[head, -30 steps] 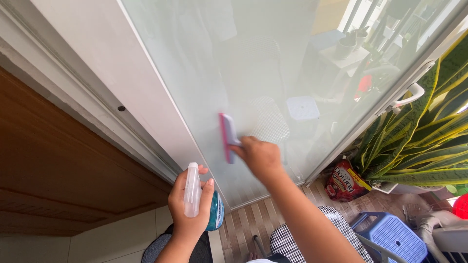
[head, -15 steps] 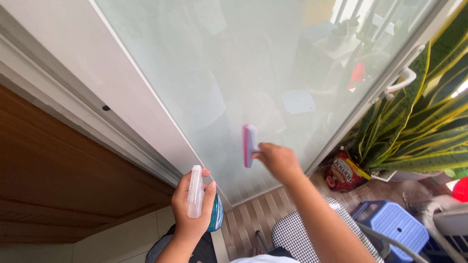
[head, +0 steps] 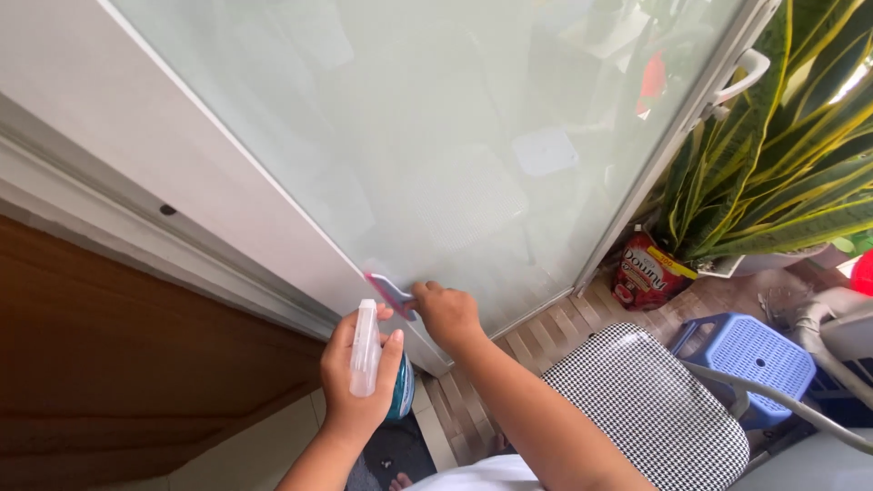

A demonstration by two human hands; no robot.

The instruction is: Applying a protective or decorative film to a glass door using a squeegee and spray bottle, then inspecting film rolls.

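Note:
My right hand [head: 447, 315] grips a small pink squeegee [head: 389, 292] and presses its blade against the frosted glass door [head: 436, 136], low down near the left edge of the pane. My left hand [head: 356, 382] holds a spray bottle [head: 366, 350] with a clear trigger head and a teal body, upright, just below and left of the squeegee. The two hands are almost touching.
The door's white frame [head: 218, 200] runs diagonally at left beside a brown wood panel [head: 136, 364]. A striped-leaf potted plant [head: 773, 182], a red pouch [head: 647, 271], a blue plastic stool [head: 753, 356] and a black-and-white checked chair seat [head: 650, 409] stand at right over slatted flooring.
My right hand has drawn the squeegee down and to the left across the glass, ending near the pane's lower left edge beside the spray bottle. The left hand has stayed put.

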